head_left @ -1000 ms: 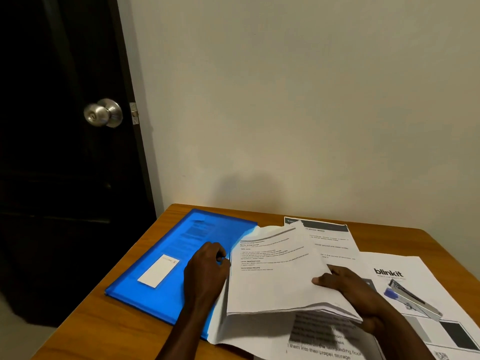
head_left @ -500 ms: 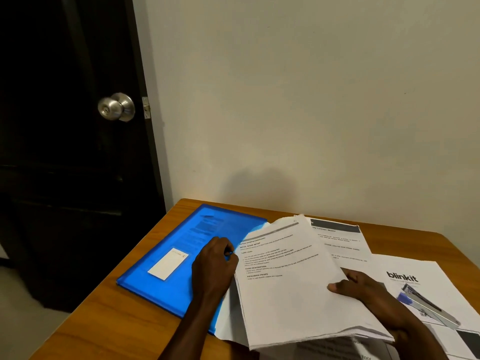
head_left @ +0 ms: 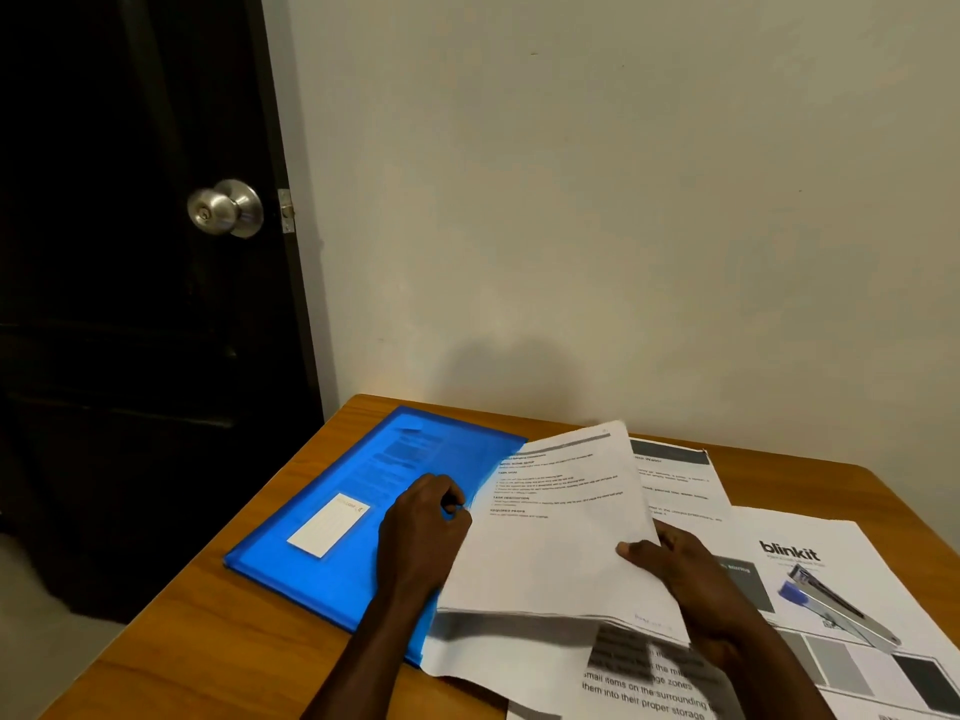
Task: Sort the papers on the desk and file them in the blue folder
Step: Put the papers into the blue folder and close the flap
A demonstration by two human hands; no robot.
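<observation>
We have the blue folder (head_left: 358,517) lying flat at the far left of the bench (head_left: 208,662), its white label (head_left: 328,524) facing up and print showing faintly through the cover. Against its right edge sits the sheaf of papers (head_left: 561,522) we are working on, lifted at an angle with its near edge off the bench and its left edge meeting the folder's open side.

We judge the step in hand to be feeding this sheaf into the folder. The next move calls for sliding the sheets leftward under the cover while the mouth is kept open, with the edges squared so none catch or crease.

Our left hand (head_left: 423,530) rests on the folder just beside the sheaf, fingers curled in; it seems to be holding the cover's edge, but we cannot tell whether it truly pinches it. Our right hand (head_left: 691,579) is closed on the sheaf's right side, thumb pressed on top and fingers hidden underneath.

More loose sheets lie outward from here: one with a dark header (head_left: 675,475) beyond the sheaf, a printed page (head_left: 639,688) near us under the right forearm, and a sheet marked blinkit (head_left: 810,537) at the right. A stapler (head_left: 831,600) with a blue end rests on that sheet. These remain to be sorted. A dark door with a metal knob (head_left: 226,208) stands to the left.
</observation>
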